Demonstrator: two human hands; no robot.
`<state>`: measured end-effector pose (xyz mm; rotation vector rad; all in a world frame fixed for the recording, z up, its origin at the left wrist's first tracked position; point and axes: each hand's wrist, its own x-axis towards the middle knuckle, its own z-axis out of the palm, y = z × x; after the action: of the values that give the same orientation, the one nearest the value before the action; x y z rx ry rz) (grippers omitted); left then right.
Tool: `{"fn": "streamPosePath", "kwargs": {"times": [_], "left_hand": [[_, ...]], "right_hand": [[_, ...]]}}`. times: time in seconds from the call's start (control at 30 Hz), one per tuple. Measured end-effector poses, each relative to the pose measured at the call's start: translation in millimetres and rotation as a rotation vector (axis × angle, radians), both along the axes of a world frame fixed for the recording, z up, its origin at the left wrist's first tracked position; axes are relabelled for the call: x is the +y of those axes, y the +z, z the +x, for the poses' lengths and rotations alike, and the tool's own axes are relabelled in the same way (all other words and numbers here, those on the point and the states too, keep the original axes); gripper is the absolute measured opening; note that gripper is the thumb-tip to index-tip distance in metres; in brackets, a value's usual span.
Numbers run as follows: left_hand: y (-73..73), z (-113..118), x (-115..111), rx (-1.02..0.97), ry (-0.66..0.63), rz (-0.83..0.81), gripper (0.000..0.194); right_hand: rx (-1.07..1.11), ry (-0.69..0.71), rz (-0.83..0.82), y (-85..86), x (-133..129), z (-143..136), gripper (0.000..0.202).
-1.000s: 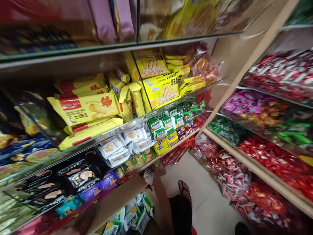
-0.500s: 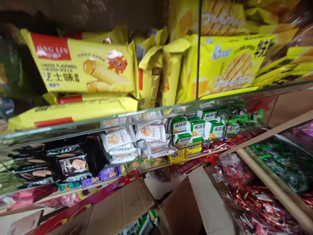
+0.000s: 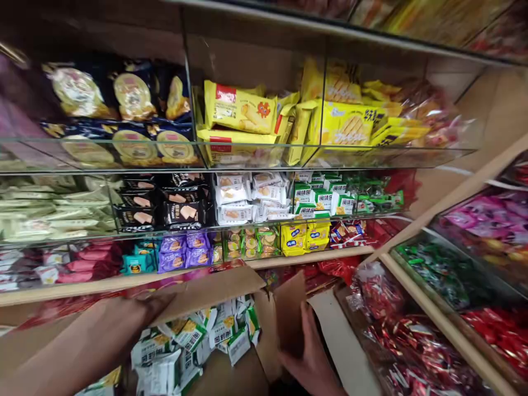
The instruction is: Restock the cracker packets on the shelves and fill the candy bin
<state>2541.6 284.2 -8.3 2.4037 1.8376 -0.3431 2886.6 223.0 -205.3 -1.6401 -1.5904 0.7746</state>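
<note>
An open cardboard box (image 3: 223, 289) at the bottom centre holds many green and white snack packets (image 3: 193, 341). My left hand (image 3: 142, 308) reaches in from the lower left and lies at the box's left flap; its fingers are blurred and partly hidden behind the flap. On the right side, my right hand (image 3: 307, 352) touches the smaller upright flap (image 3: 290, 311), thumb and fingers spread apart, with nothing held between them. Similar green and white packets (image 3: 324, 198) stand in a shelf compartment above the box.
Glass-fronted shelves (image 3: 247, 160) hold yellow packets (image 3: 241, 110), dark blue packets (image 3: 134, 96), black packets (image 3: 185, 206) and purple packets (image 3: 183, 250). Right of the box lie red wrapped sweets (image 3: 429, 341) in clear bags, beside a slanted wooden rail (image 3: 441, 319).
The view has drawn back and shows more of the shelves and the open box. Both my hands have come into view at the box flaps.
</note>
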Motion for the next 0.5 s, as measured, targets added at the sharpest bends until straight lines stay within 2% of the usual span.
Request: {"fn": "streamPosePath", "kwargs": {"times": [0.07,0.1,0.17,0.23,0.3,0.4,0.47,0.5], "left_hand": [[6.3,10.3,4.6,0.124,-0.12,0.003,0.055],[9.8,15.4,6.7,0.168,-0.182,0.006,0.055],[19.0,23.5,10.5,0.194,-0.263,0.027,0.045],[31.7,29.0,13.9,0.18,-0.297,0.037,0.039],[46.9,34.6,16.3,0.132,-0.305,0.032,0.035],[64.8,50.7,15.2,0.038,-0.281,0.005,0.033],[67.2,66.6,10.9,0.014,-0.28,0.045,0.037],[65.1,74.9,8.5,0.019,-0.289,0.082,0.041]], "right_hand": [[0.0,0.123,-0.035,0.1,4.1,-26.7,0.059],[-0.019,0.157,-0.043,-0.6,6.1,-36.0,0.052],[-0.107,0.144,-0.016,1.0,10.6,-45.6,0.049],[-0.222,0.089,0.042,11.7,15.6,-42.5,0.049],[-0.308,0.074,0.096,33.3,18.7,-26.9,0.049],[-0.347,0.05,0.152,73.2,14.4,14.7,0.051],[-0.294,0.022,0.16,90.8,5.8,45.9,0.051],[-0.257,0.017,0.157,94.3,0.8,59.5,0.05]]}}
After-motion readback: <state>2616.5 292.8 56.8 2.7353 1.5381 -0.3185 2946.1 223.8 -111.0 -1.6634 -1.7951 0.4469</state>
